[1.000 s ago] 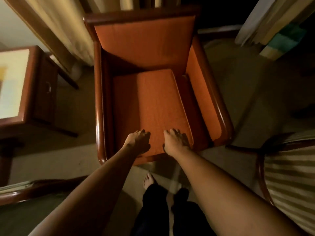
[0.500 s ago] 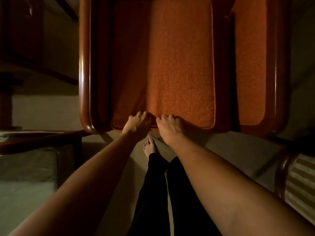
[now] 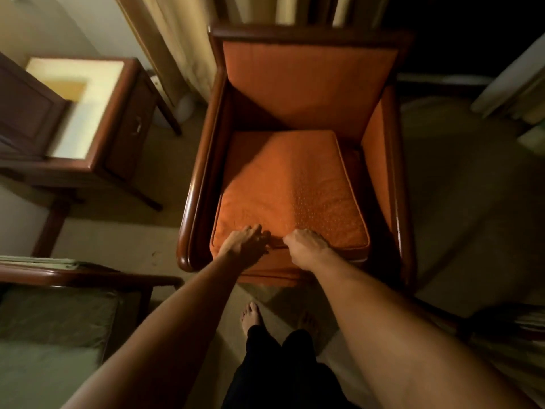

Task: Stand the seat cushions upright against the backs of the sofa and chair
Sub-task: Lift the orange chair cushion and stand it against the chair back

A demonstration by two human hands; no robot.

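An orange seat cushion [image 3: 290,190] lies in a wooden armchair [image 3: 196,184] with an orange padded back [image 3: 306,81]. Its front edge is lifted a little off the seat frame, so the cushion tilts up toward me. My left hand [image 3: 246,245] grips the front edge left of centre, fingers on top. My right hand [image 3: 308,246] grips the same edge just to the right, fingers curled over it. The two hands sit close together. The rear edge of the cushion still rests low at the foot of the chair back.
A wooden side table [image 3: 88,119] with a pale top stands to the left of the chair. Curtains [image 3: 180,39] hang behind it. A green-cushioned seat [image 3: 50,335] is at the lower left and a striped seat [image 3: 528,323] at the lower right. My bare feet [image 3: 250,315] stand on carpet.
Both hands have closed on the cushion's front edge and raised it slightly. The view has tipped back up, so the chair back shows again.
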